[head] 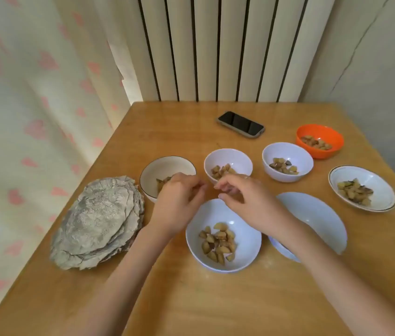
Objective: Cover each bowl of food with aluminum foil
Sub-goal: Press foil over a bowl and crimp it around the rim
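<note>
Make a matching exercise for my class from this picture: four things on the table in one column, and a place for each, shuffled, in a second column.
Things
1. orange bowl
2. foil stack
3. phone
4. empty white plate

Places
A. left edge of the table
B. far side, alone near the radiator
C. end of the bowl row, far right
D. under the right forearm

Pairs: 1-C, 2-A, 3-B, 4-D

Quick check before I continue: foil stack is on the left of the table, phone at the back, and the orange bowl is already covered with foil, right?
Not quite. The head view shows the orange bowl uncovered, its food pieces visible. The rest holds: the foil stack lies on the left of the table and the phone at the back.
</note>
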`<state>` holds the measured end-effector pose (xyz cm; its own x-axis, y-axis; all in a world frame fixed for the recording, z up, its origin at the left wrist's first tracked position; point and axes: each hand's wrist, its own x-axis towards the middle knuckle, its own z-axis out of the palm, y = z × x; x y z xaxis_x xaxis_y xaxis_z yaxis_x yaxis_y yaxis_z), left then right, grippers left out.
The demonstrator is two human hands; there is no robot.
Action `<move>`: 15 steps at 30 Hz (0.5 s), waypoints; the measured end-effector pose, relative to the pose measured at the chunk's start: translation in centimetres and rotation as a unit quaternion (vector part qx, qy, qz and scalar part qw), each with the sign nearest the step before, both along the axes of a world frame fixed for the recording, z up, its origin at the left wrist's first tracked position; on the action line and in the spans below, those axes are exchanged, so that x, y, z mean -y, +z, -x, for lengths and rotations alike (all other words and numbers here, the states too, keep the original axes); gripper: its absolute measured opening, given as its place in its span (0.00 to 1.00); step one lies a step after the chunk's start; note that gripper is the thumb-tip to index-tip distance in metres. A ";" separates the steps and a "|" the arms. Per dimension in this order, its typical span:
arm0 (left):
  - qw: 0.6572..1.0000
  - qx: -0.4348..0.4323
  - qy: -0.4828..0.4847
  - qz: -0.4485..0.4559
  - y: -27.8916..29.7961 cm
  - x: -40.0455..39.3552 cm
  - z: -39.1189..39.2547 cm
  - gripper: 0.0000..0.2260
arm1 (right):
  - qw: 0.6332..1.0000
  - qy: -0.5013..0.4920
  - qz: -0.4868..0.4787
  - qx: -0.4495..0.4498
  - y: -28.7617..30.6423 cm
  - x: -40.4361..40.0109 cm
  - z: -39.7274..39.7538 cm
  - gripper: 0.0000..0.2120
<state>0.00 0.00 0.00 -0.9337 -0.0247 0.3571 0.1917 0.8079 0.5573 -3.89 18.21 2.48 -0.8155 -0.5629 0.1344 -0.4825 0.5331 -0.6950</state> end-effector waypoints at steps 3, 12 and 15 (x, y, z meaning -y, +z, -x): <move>0.995 -0.095 -0.006 -0.006 -1.0 0.0 -0.8 0.08 | 0.998 -0.002 -0.023 -0.060 -1.8 0.1 -0.6 0.07; 0.977 -0.114 0.001 -0.180 -3.1 -1.8 -7.5 0.17 | 0.983 -0.110 0.038 -0.143 -3.6 0.5 -6.1 0.15; 0.983 -0.088 0.001 -0.160 -4.0 -2.7 -10.7 0.17 | 0.969 -0.188 0.082 -0.140 -4.5 0.4 -9.4 0.18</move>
